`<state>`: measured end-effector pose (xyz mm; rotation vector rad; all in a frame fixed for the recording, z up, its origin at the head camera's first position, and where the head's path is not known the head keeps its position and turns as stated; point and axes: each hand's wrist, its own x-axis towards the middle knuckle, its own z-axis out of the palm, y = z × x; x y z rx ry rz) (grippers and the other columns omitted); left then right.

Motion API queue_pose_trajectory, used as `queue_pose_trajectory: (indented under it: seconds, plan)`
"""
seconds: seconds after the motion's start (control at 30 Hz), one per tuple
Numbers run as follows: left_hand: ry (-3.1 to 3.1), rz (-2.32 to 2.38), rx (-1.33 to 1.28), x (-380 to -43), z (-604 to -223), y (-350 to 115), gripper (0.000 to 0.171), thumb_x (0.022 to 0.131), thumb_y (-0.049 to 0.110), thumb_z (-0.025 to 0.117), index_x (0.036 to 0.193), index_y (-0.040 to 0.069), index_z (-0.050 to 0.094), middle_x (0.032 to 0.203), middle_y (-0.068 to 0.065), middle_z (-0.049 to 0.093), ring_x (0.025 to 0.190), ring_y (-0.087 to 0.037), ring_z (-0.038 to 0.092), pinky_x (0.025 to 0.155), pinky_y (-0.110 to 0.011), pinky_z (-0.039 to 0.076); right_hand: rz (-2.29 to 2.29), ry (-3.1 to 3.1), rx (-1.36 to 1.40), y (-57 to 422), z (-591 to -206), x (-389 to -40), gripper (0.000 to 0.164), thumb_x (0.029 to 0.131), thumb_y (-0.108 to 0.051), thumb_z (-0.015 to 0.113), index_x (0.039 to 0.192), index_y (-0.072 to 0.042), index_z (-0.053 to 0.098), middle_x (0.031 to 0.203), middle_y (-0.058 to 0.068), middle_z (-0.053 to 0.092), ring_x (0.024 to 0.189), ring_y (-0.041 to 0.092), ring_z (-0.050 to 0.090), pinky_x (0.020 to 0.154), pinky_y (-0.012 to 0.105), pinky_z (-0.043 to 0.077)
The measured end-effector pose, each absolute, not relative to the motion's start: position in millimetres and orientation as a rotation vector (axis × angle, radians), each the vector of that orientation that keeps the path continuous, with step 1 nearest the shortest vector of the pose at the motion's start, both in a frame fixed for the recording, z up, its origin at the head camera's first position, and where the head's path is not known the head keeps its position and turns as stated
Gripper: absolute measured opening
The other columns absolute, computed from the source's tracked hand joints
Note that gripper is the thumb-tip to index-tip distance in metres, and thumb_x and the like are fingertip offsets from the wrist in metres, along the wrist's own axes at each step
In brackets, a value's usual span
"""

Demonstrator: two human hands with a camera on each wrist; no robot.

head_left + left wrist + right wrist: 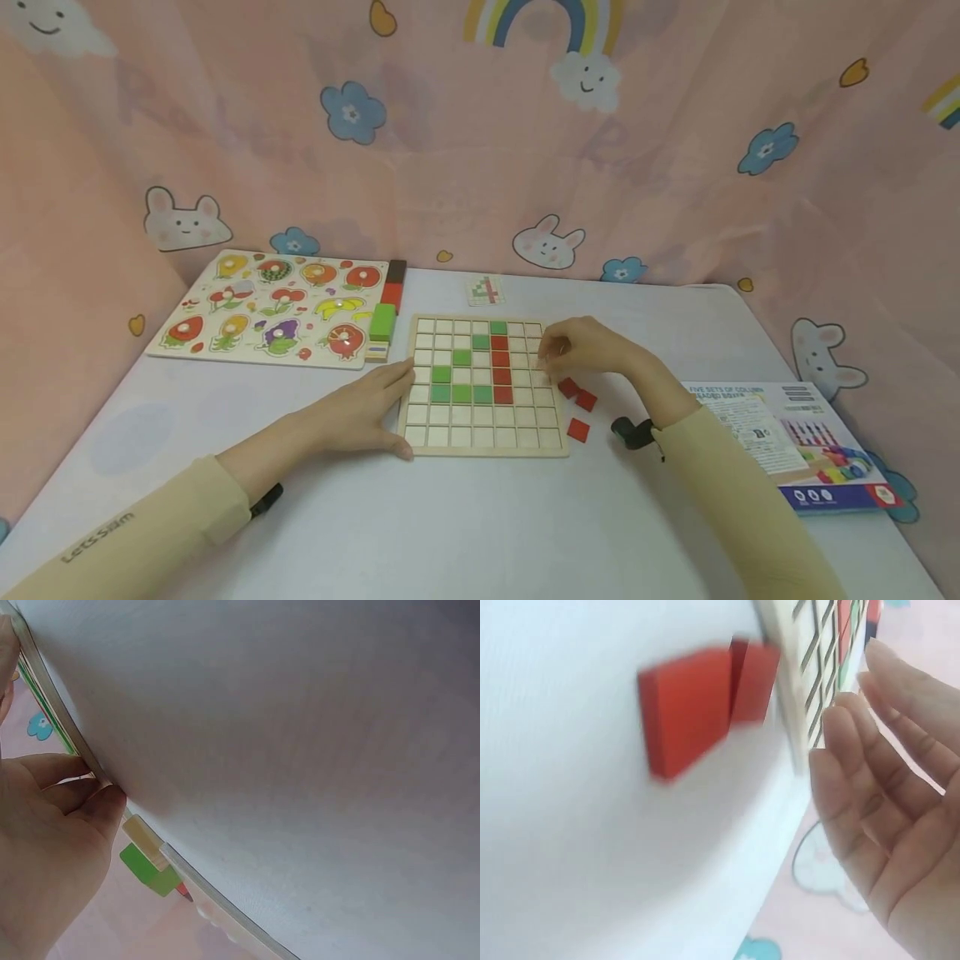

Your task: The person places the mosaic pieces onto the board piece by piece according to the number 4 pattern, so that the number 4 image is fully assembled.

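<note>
A wooden grid board (453, 436) lies on the table with green tiles (461, 357) in a stepped outline and a column of red tiles (500, 359) beside them. My left hand (360, 410) rests along the board's left edge, thumb at the near corner. In the left wrist view, the fingertips of the left hand (64, 817) touch that edge. My right hand (585, 346) is over the board's right edge; in the right wrist view its fingers (847, 742) are loosely bent with nothing between them. Three loose red tiles (577, 430) lie right of the board.
A small pattern card (486, 290) lies behind the board. At the back left is a fruit peg puzzle (277, 308), with coloured blocks (382, 321) along its right side. A printed box (810, 442) lies at the right, under the right forearm's far side. A patterned curtain (450, 150) hangs behind.
</note>
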<state>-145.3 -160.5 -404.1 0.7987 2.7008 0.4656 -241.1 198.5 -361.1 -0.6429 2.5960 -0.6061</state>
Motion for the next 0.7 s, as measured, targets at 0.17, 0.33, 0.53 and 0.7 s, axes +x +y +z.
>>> queue_pose_trajectory:
  seconds: [0.17, 0.33, 0.53, 0.7]
  plan:
    - [2.702, 0.47, 0.808, -144.3, -402.9, -160.4, 0.115, 0.073, 0.067, 0.074, 0.154, -0.001, 0.028, 0.167, -0.016, 0.015, 0.153, -0.038, 0.021, 0.122, -0.053, 0.029, -0.54, 2.595, -0.62, 215.2, -363.1, -249.0, 0.009, 0.085, -0.02, 0.074, 0.092, -0.016, 0.07, 0.088, 0.001, 0.067, 0.086, 0.017, 0.058, 0.074, 0.027, 0.05]
    - [2.7, 0.475, 0.803, -143.8, -403.2, -160.6, 0.115, 0.073, 0.067, 0.074, 0.154, 0.0, 0.028, 0.167, -0.015, 0.015, 0.153, -0.037, 0.021, 0.122, -0.053, 0.03, -0.474, 2.541, -0.554, 224.5, -367.8, -250.8, 0.014, 0.084, -0.018, 0.074, 0.097, -0.015, 0.07, 0.089, 0.003, 0.065, 0.085, 0.018, 0.057, 0.073, 0.028, 0.048]
    - [2.702, 0.469, 0.799, -144.1, -403.3, -160.5, 0.115, 0.073, 0.068, 0.073, 0.154, 0.0, 0.028, 0.167, -0.015, 0.015, 0.153, -0.037, 0.021, 0.122, -0.053, 0.03, -0.465, 2.474, -0.452, 226.4, -372.8, -248.1, 0.026, 0.077, -0.027, 0.084, 0.097, -0.019, 0.069, 0.097, 0.004, 0.063, 0.094, 0.021, 0.055, 0.078, 0.03, 0.047]
    - [2.701, 0.466, 0.794, -145.1, -403.7, -160.3, 0.115, 0.073, 0.068, 0.073, 0.155, 0.001, 0.027, 0.167, -0.014, 0.015, 0.154, -0.036, 0.021, 0.122, -0.052, 0.03, -0.47, 2.462, -0.478, 225.5, -376.5, -247.0, 0.026, 0.073, -0.022, 0.086, 0.091, -0.02, 0.068, 0.095, 0.004, 0.06, 0.092, 0.021, 0.053, 0.075, 0.03, 0.046]
